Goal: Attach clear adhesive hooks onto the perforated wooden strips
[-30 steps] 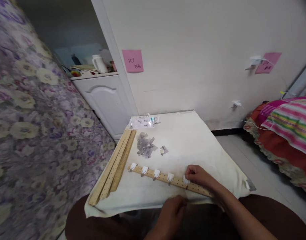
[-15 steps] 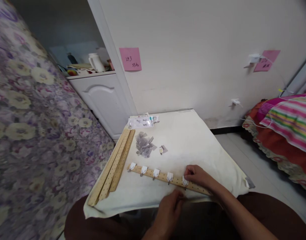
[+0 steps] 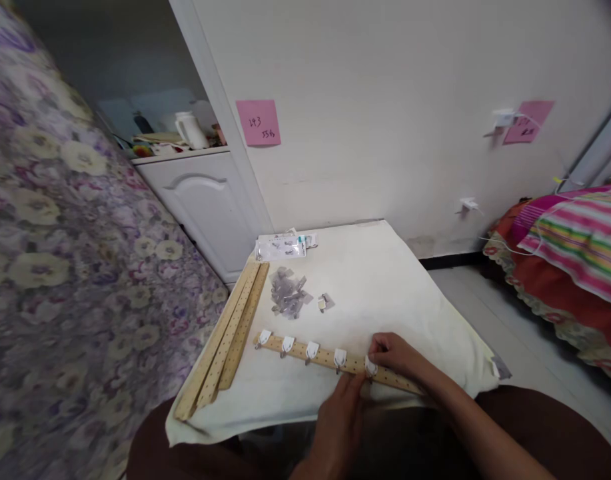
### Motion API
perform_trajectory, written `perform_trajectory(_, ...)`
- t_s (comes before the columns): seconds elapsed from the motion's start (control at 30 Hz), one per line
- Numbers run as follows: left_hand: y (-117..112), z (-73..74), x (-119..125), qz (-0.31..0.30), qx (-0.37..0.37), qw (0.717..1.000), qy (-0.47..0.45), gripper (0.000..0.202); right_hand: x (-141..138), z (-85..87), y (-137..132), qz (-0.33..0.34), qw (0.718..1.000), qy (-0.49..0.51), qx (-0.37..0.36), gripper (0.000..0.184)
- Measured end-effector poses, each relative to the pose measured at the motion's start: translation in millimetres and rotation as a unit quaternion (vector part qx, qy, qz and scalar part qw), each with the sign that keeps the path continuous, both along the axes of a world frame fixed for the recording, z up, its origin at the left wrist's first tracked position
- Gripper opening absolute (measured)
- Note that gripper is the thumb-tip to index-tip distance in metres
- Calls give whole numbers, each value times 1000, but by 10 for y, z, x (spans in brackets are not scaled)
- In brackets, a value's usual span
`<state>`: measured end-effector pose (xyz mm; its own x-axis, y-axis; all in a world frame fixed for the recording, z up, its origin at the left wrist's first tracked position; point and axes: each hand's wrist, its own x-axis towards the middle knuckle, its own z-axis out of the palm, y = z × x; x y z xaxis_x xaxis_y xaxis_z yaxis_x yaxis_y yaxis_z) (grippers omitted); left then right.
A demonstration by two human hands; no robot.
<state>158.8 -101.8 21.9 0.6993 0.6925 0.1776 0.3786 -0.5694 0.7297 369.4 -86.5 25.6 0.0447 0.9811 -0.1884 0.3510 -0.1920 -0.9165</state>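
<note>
A person's right hand (image 3: 396, 351) bends its fingertips to the top of a white plate with a metal hook (image 3: 370, 366), fifth from the left along a pale wooden strip drilled with small holes (image 3: 298, 348). The strip lies at six o'clock on a cream, cloth-covered surface (image 3: 400, 287), slanting from eight o'clock toward four. The right grip is drawn together at the hook, but whether it pinches or presses cannot be told. The left hand (image 3: 339, 413), at six o'clock, sets its fingertips at the strip's near edge between the fourth and fifth hooks; its grip, partly hidden, cannot be read.

Near the middle of the surface, a small cream square with a metal hook (image 3: 322, 304) lies by itself on a clear packet, with a heap of grey, see-through plastic packets (image 3: 288, 295) at its ten o'clock. More perforated wooden strips (image 3: 229, 333) lie side by side at nine o'clock, and clear flat packaging (image 3: 280, 247) sits at eleven. A handwritten pink paper note (image 3: 259, 123) hangs on the wall beyond, also at eleven.
</note>
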Motion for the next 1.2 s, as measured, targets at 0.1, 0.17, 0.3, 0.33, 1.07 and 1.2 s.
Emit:
perform_trajectory(0.1,5,-11,17,4,3,1000,16,48,6,-21,3,-3,1000,-5,-2,1)
perform_trajectory(0.17,12,-12,32,9,2,999,31,48,12,-41,4,-4,1000,-7,-1,2)
perform_trajectory(0.3,30,8,62,18,-9,997,72,52,19,-66,4,-3,1000,1,4,2)
perform_trajectory(0.33,34,16,68,20,-13,996,83,53,19,-68,4,-3,1000,4,4,3)
perform_trajectory(1.07,71,121,120,20,-10,981,192,56,111,87,-60,71,996,46,-17,12)
perform_trajectory(1.2,64,123,124,25,-10,979,200,56,115,69,-45,74,996,49,-20,12)
